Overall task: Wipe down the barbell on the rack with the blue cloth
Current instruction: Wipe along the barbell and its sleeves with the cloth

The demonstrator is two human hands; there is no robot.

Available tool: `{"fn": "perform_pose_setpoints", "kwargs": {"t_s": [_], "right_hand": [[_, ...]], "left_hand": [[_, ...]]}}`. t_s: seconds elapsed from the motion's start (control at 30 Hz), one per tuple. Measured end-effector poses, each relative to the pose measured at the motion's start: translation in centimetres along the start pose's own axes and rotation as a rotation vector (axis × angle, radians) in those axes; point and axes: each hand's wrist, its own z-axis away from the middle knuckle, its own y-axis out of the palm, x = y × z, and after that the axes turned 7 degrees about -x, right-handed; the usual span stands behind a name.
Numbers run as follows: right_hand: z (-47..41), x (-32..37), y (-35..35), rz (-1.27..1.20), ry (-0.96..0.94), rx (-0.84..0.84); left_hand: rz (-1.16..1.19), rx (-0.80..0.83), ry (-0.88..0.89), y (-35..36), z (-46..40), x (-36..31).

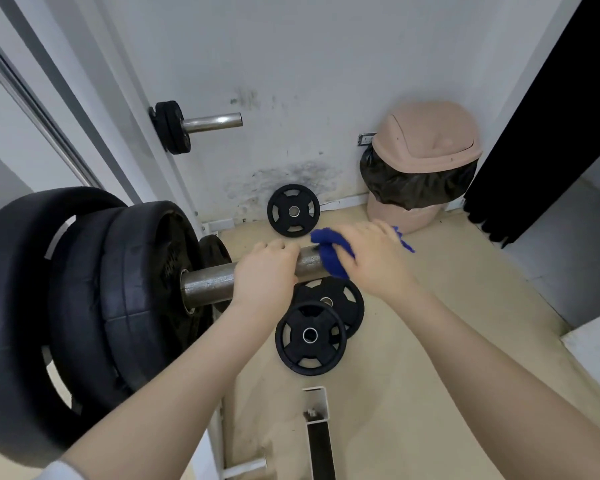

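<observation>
The barbell's steel sleeve (207, 283) sticks out to the right from several big black plates (84, 299) loaded at the left. My left hand (265, 275) grips the sleeve about midway along. My right hand (374, 259) holds the blue cloth (331, 252) wrapped over the sleeve's outer end, with a corner of cloth poking out past my fingers on the right. The sleeve's tip is hidden under the cloth and hand.
Two small black plates (310, 337) lie on the beige floor below the sleeve, and a third (293, 210) leans against the wall. A pink bin (421, 164) with a black liner stands in the corner. A rack peg (210, 122) holds small plates. White rack feet (314, 403) sit below.
</observation>
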Motion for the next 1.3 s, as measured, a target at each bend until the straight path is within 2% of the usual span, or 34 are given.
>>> {"fn": "perform_pose_setpoints", "kwargs": {"t_s": [0.17,0.23,0.33,0.43,0.53,0.6,0.63,0.7,0.83,0.93,1.03,1.1,1.2,1.3], "right_hand": [[-0.3,-4.1,0.8,-0.148,0.415,-0.068],[0.0,-3.4,1.3,-0.141,0.475,-0.106],[0.8,-0.4,1.7,-0.047,0.297,-0.162],[1.3,3.4,2.1,-0.019,0.097,-0.079],[1.8,5.1,2.0,-0.088,0.021,-0.001],[1.9,4.3,1.8,-0.044,-0.043,0.007],[1.9,3.7,1.5,-0.003,-0.037,-0.002],[1.7,2.9,1.0,0.060,0.094,-0.021],[0.8,3.9,0.8,0.110,0.332,-0.016],[-0.2,6.9,1.3,0.128,0.370,0.001],[-0.3,12.1,2.9,0.063,0.182,0.023],[0.5,15.2,4.2,-0.009,0.037,0.043],[1.8,17.5,5.3,-0.077,-0.112,0.042],[1.2,15.3,5.0,0.073,-0.238,0.019]], "left_hand": [[0.042,-0.022,-0.004,0.3,0.1,0.5],[0.070,-0.029,-0.022,0.2,0.1,0.4],[0.076,-0.041,-0.045,0.1,0.1,0.3],[0.062,-0.053,-0.056,0.3,0.0,0.2],[0.046,-0.081,-0.040,0.4,-0.2,0.2],[0.049,-0.045,-0.013,0.1,0.1,0.3],[0.062,-0.015,-0.006,-0.2,0.4,0.5],[0.082,0.007,-0.022,-1.5,1.5,1.3],[0.014,-0.165,0.065,-7.1,4.3,4.5],[-0.014,-0.082,0.121,-11.2,5.4,7.4],[-0.131,0.062,0.118,-11.7,6.2,9.8],[-0.163,0.100,0.114,-11.1,7.0,10.5],[-0.192,0.081,0.129,-10.6,8.2,11.7],[-0.234,0.020,0.142,-10.6,8.7,12.9]]}}
